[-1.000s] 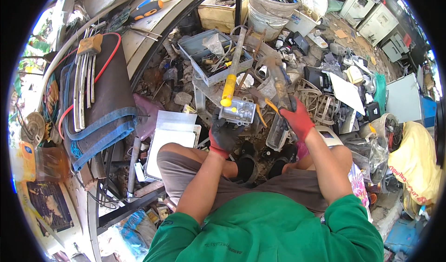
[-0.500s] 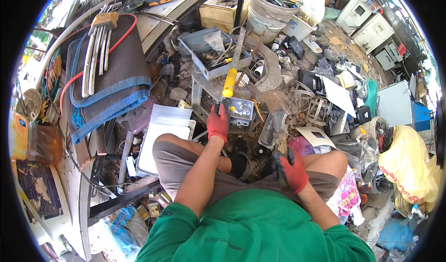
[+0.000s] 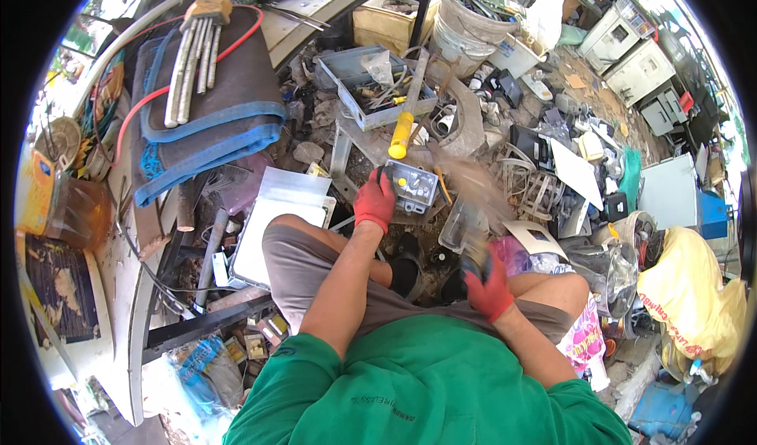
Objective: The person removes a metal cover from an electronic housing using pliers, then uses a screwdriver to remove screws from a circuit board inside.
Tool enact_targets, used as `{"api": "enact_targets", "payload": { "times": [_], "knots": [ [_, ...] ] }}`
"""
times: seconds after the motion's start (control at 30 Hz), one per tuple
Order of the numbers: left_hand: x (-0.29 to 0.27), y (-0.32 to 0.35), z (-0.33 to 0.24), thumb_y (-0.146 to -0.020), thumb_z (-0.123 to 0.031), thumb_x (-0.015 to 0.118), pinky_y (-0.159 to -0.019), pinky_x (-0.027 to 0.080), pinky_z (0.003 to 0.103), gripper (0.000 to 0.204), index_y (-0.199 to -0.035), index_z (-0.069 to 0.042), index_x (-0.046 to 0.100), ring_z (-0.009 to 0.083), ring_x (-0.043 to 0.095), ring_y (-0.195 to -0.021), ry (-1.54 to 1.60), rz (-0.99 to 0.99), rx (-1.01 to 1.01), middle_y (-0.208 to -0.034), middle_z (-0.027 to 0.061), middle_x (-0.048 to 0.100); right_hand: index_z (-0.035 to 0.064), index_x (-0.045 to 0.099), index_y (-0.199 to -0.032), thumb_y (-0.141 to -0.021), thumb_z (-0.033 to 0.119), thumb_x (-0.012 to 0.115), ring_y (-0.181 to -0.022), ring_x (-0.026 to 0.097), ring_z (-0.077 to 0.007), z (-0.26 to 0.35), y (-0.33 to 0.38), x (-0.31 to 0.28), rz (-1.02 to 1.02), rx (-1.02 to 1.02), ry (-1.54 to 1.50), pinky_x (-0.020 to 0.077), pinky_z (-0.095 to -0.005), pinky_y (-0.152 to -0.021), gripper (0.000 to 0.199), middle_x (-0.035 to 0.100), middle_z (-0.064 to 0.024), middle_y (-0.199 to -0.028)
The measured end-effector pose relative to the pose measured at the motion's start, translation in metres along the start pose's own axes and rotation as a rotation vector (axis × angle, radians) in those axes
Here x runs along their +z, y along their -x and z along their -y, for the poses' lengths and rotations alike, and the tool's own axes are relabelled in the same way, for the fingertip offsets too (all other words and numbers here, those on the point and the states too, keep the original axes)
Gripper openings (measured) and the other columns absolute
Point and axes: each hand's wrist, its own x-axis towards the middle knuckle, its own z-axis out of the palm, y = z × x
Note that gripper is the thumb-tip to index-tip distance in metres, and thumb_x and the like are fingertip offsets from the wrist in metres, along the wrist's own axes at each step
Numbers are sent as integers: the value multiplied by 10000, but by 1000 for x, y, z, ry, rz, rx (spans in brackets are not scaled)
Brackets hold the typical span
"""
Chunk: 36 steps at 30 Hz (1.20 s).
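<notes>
My left hand [image 3: 374, 200], in a red and black glove, has its fingers closed at the left side of a small grey box with a clear cover [image 3: 415, 187]. The box rests on a metal piece on the ground between my knees. In my right hand [image 3: 488, 289], gloved the same way, is the handle of a hammer [image 3: 475, 244]. Motion smears the hammer's head, which is up and to the right of the box. Just beyond the box lies a yellow-handled tool [image 3: 401, 134] with a long flat blade.
A grey tray of small parts [image 3: 371, 114] sits ahead, with a bucket of scrap [image 3: 460, 31] behind it. At left, a bench carries a folded dark mat [image 3: 213, 106] with metal rods on it. Scrap litters the right side, near a yellow bag [image 3: 686, 279].
The hammer has swung in my right hand and its head is more smeared now. My left hand stays at the grey box. The whole view has shifted slightly.
</notes>
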Motion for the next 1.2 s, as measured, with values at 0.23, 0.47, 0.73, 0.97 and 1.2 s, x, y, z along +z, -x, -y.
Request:
{"api": "enact_targets", "payload": {
  "times": [0.23, 0.47, 0.73, 0.97, 1.2],
  "knots": [
    [-5, 1, 1, -1024, -373, 440, -882, 507, 518, 436, -1281, -68, 615, 459, 636, -1030, -61, 12, -24, -1070, 260, 688, -78, 477, -1366, -897, 224, 626, -1029, 659, -342, 1, -10, -33, 103, 282, -317, 516, -434, -899, 577, 647, -253, -1150],
    [-1, -3, -10, -1006, -392, 444, -851, 517, 533, 399, -1191, -101, 644, 453, 665, -946, -89, -36, -3, -971, 237, 710, -73, 499, -1346, -870, 307, 705, -1013, 670, -389, -15, -3, -6, 52, -12, 100, 525, -433, -918, 643, 672, -251, -1122],
    [-9, 0, -3, -1000, -403, 453, -895, 514, 519, 441, -1224, -82, 654, 426, 666, -1008, -128, 8, -38, -1034, 240, 709, -73, 519, -1290, -845, 230, 675, -869, 679, -286, 31, -40, -32, 123, 149, -486, 533, -364, -812, 560, 681, -183, -914],
    [4, -10, -8, -1001, -402, 444, -897, 514, 516, 461, -1251, -68, 641, 428, 663, -1019, -94, 53, 5, -1038, 237, 710, -54, 548, -1264, -823, 260, 739, -913, 683, -420, -49, -6, 19, 188, 206, 89, 533, -441, -797, 574, 690, -256, -958],
    [-14, 5, 18, -1007, -467, 456, -712, 553, 464, 511, -1193, -28, 640, 366, 692, -816, 521, 149, -226, -963, 198, 705, -28, 580, -1219, -833, 307, 728, -867, 701, -394, 8, -47, -42, 2, 122, -253, 541, -426, -745, 532, 703, -241, -968]
  ]
}}
